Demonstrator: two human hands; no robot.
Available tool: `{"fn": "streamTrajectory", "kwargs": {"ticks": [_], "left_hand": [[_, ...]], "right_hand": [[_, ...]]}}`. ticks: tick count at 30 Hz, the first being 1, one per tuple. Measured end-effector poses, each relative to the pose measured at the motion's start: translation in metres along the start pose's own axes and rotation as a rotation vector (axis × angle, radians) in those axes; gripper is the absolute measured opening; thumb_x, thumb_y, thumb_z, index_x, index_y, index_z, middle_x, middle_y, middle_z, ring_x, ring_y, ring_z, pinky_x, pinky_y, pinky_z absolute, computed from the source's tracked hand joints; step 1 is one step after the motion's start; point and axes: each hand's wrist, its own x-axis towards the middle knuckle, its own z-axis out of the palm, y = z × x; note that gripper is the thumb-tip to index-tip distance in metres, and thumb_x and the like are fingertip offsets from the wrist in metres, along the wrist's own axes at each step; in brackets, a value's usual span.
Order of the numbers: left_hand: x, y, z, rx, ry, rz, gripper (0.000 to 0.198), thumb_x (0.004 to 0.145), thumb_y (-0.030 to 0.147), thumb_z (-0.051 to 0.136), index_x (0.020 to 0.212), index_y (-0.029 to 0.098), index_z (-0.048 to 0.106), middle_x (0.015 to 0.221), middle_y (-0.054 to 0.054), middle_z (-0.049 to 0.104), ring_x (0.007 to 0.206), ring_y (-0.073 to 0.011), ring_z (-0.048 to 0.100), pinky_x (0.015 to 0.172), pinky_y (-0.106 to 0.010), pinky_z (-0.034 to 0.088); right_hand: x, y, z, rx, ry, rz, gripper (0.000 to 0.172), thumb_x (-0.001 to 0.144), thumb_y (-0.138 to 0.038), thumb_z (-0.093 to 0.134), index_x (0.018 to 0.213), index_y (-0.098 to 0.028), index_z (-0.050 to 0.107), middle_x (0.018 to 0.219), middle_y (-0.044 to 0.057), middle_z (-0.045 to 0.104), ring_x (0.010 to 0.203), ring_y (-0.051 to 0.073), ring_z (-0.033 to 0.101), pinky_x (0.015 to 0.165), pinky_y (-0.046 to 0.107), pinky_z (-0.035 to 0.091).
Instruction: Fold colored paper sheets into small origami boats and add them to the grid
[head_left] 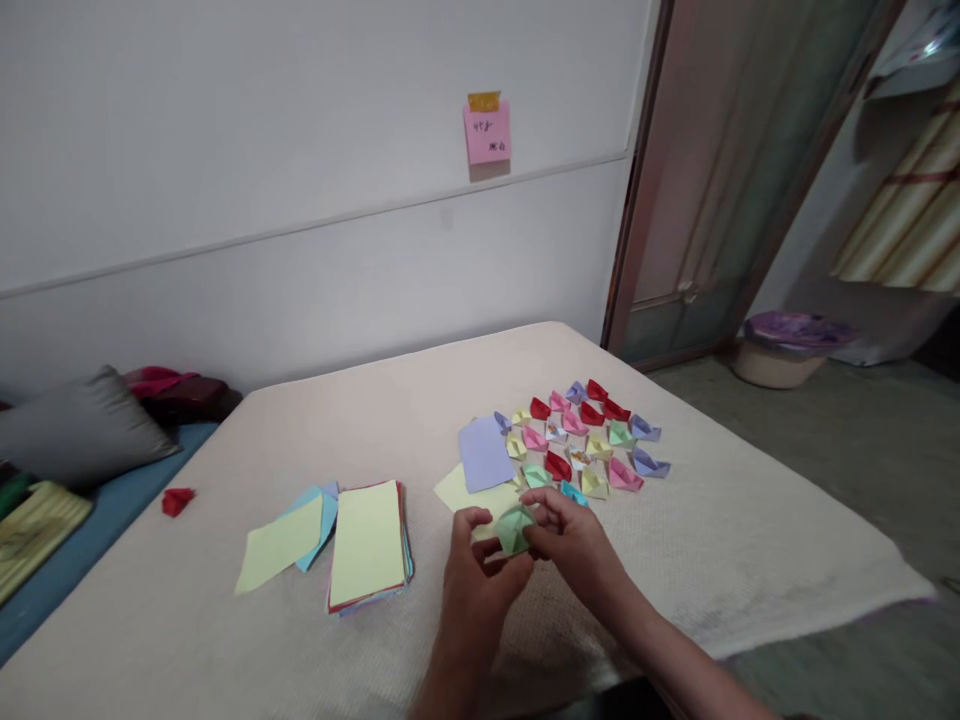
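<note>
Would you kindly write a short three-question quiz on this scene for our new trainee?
1. Multiple choice: What colour is the folded paper between the left hand and the right hand?
a) red
b) light green
c) purple
2. True or false: A pink note is fixed to the wall with tape.
3. Fill in: In the picture, the paper boats lie to the ____ of the paper stack.

Key: 1. b; 2. true; 3. right
</note>
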Motion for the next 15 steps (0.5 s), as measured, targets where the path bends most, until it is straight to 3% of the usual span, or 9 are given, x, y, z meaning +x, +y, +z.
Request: {"fn": "streamTrajectory", "kwargs": {"ticks": [6, 12, 15], "left_hand": [[-0.001, -0.013, 0.003, 0.218, 0.130, 0.144, 0.025, 0.074, 0.031, 0.062, 0.095, 0.021, 0.053, 0.089, -0.005, 0.062, 0.078, -0.0178, 0.063, 0.069, -0.028, 0.050], [0.003, -0.012, -0.005, 0.280, 0.156, 0.246, 0.002, 0.078, 0.021, 0.055, 0.080, 0.020, 0.057, 0.098, -0.005, 0.059, 0.089, -0.0185, 0.058, 0.074, -0.028, 0.047], [0.004, -0.009, -0.007, 0.303, 0.178, 0.245, 0.003, 0.077, 0.019, 0.055, 0.077, 0.020, 0.058, 0.099, -0.005, 0.059, 0.094, -0.0199, 0.057, 0.076, -0.029, 0.046]], "right_hand": [[-0.008, -0.004, 0.005, -0.113, -0.001, -0.076, 0.028, 0.069, -0.010, 0.052, 0.094, -0.023, 0.055, 0.059, -0.007, 0.050, 0.053, 0.012, 0.052, 0.050, 0.023, 0.046], [-0.016, -0.012, 0.009, -0.283, -0.102, -0.179, 0.026, 0.076, -0.014, 0.054, 0.101, -0.023, 0.054, 0.063, -0.005, 0.056, 0.056, 0.014, 0.056, 0.055, 0.025, 0.047], [-0.016, -0.015, 0.005, -0.441, -0.052, -0.276, 0.035, 0.074, -0.013, 0.058, 0.107, -0.023, 0.054, 0.081, 0.000, 0.063, 0.067, 0.016, 0.060, 0.058, 0.027, 0.048]]}}
